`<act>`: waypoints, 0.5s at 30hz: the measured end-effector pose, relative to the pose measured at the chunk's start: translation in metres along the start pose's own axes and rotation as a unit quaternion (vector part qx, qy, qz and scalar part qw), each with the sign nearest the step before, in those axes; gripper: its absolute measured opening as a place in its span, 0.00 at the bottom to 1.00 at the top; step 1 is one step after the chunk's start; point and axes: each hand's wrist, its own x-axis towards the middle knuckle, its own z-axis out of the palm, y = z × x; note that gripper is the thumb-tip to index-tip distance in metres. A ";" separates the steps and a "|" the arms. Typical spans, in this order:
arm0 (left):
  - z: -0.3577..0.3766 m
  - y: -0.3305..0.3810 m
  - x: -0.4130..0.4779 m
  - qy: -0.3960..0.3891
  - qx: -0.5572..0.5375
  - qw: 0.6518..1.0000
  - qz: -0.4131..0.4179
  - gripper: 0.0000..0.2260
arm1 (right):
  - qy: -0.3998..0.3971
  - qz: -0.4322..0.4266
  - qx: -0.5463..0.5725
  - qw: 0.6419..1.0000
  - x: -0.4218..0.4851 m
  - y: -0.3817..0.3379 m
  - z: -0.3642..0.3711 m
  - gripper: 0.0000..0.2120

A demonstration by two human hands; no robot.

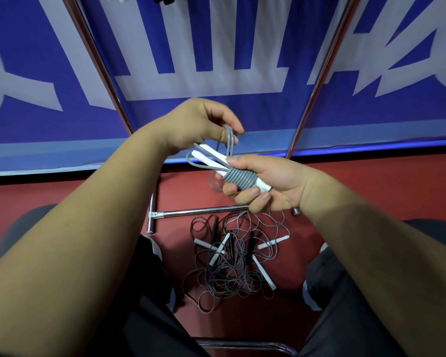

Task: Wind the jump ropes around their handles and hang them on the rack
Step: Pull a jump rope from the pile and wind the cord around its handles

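Right grip (263,181) clasps white handles (211,157), frame centre; left grip (198,124) pinches rope loop (228,137). Rope likely light, springy: clamp coil (240,177).

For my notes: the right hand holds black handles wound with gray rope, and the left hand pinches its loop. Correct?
Wrong colour: the head view shows white handles in the right hand, wound with gray rope; the left hand pinches its loop.

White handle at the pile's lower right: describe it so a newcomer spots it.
On the red floor, below the chrome rack's base bar, lies a tangle of grey jump ropes. The white plastic handle juts from its lower-right edge; of the white handles there, it lies nearest the person.
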 end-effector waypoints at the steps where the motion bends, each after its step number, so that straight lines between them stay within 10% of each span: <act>1: -0.003 0.002 -0.001 0.000 0.002 1.000 0.002 0.12 | 0.010 -0.003 0.003 1.000 0.000 -0.001 -0.001 0.16; 15: -0.001 0.005 -0.006 -0.046 0.282 0.957 -0.049 0.08 | 0.238 -0.106 0.096 0.961 0.019 -0.006 -0.018 0.18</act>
